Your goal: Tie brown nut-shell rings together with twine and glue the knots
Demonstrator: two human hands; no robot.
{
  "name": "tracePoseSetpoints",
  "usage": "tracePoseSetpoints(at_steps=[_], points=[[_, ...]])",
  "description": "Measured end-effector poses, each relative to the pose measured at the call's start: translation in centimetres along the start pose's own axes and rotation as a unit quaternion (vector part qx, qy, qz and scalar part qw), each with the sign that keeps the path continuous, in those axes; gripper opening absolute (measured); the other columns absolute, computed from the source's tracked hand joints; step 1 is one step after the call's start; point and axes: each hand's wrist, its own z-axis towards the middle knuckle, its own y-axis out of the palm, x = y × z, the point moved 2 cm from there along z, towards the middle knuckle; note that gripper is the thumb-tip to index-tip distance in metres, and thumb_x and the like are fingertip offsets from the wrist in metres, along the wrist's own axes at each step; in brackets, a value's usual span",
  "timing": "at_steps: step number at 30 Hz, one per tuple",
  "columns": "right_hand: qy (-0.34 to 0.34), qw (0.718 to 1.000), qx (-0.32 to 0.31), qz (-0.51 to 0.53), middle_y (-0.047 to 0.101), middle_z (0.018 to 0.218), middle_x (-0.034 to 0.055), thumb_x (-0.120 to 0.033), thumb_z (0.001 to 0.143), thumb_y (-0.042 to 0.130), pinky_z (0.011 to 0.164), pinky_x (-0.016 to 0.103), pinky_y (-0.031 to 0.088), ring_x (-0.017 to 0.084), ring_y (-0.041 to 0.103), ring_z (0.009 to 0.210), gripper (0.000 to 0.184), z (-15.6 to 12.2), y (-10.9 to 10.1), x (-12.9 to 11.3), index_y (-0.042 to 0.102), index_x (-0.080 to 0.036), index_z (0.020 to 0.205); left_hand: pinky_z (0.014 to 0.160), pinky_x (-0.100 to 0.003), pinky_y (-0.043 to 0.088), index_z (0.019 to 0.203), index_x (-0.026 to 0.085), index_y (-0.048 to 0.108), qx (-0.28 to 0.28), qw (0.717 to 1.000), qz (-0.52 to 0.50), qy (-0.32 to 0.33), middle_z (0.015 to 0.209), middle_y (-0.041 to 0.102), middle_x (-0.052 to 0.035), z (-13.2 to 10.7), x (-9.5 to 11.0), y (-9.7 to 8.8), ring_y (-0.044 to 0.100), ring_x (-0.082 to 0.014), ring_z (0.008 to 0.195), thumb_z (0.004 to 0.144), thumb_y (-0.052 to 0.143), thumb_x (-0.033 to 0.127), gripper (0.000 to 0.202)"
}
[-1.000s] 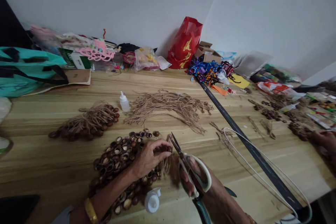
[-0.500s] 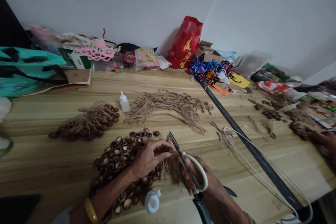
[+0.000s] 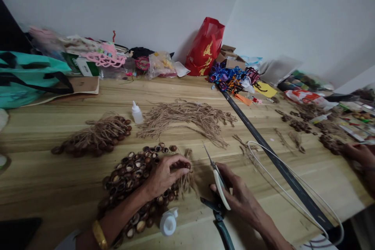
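Head view: jute twine beside shell beads is pinched in the grip of the left hand; scissors are closed in the grip of the right hand.

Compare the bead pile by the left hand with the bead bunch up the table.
The pile sits nearer, by the left hand; the bunch lies farther off. The pile's beads show pale centres; the bunch's look solid dark brown. Tan cord covers the bunch. Both are brown beads on the table.

Brown beads w/ tan cord
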Motion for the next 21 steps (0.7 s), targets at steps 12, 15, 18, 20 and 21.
tracePoseSetpoints(at_steps=[12,15,18,20,21], points=[[-0.077,0.973,0.001,-0.219,0.06,0.122,0.0133,-0.031,0.089,0.052,0.08,0.034,0.053,0.026,0.064,0.101,0.049,-0.7,-1.8,0.5,0.036,-0.023,0.136,0.087,-0.031,0.047,0.092,0.018,0.071,-0.001,1.0,0.005,0.011,0.096,0.073,-0.0071,0.0,-0.1,0.0,0.065,-0.0214,0.092,0.08,0.063,0.028,0.017],[-0.061,0.948,0.052,-0.308,0.062,0.116,0.0148,-0.03,0.093,0.041,0.071,0.036,0.053,0.027,0.067,0.091,0.042,-0.8,-3.1,2.3,0.036,-0.022,0.134,0.09,-0.031,0.046,0.093,0.018,0.07,-0.02,1.0,-0.002,0.019,0.1,0.072,-0.0075,-0.1,-0.1,0.1,0.064,-0.0217,0.096,0.082,0.063,0.028,0.016],[-0.025,0.913,0.057,-0.403,0.063,0.107,0.0132,-0.033,0.093,0.04,0.058,0.034,0.052,0.027,0.068,0.081,0.038,-1.1,-4.1,4.4,0.04,-0.023,0.13,0.094,-0.031,0.043,0.096,0.018,0.069,-0.042,0.999,-0.005,0.033,0.105,0.071,-0.0079,-0.3,-0.1,0.1,0.063,-0.0219,0.102,0.084,0.061,0.03,0.019],[-0.009,0.888,0.082,-0.452,0.064,0.099,0.0125,-0.033,0.093,0.04,0.053,0.033,0.05,0.028,0.068,0.08,0.036,-1.3,-4.7,5.4,0.042,-0.023,0.128,0.097,-0.031,0.041,0.099,0.019,0.068,-0.054,0.998,-0.013,0.043,0.11,0.069,-0.0079,-0.3,-0.1,0.2,0.06,-0.0218,0.107,0.086,0.059,0.03,0.02],[-0.003,0.878,0.094,-0.47,0.064,0.097,0.0124,-0.033,0.093,0.04,0.052,0.032,0.049,0.028,0.068,0.079,0.036,-1.5,-4.9,5.8,0.043,-0.022,0.127,0.099,-0.031,0.04,0.101,0.019,0.068,-0.059,0.997,-0.016,0.046,0.112,0.068,-0.0076,-0.3,-0.2,0.2,0.059,-0.0217,0.11,0.087,0.057,0.03,0.02]])
